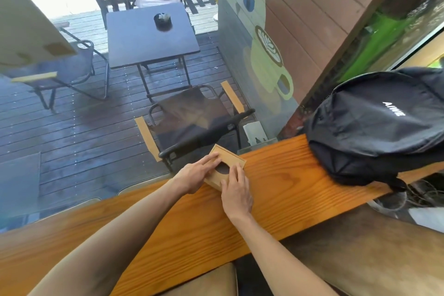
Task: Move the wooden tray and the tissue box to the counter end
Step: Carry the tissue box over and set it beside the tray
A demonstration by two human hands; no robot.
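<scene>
Both hands grip the tissue box (227,166) from opposite sides: the left hand (192,174) lies along its left edge with the fingers stretched over the top, and the right hand (236,190) presses against the near right side, fingers resting on the lid beside the dark oval opening. The box is a light wooden one, and it sits on the orange wooden counter (276,190) at the far edge next to the window glass, turned at an angle to the counter's length. To the right, well apart from the box, a black backpack (374,125) lies on the same counter and overhangs its near edge. Both bare forearms reach across the counter from the lower part of the view. Through the glass there is a wet wooden deck with a folding chair (192,122) just beyond the box, and farther off a dark square table (149,36) with a small ashtray (163,21) on it.
</scene>
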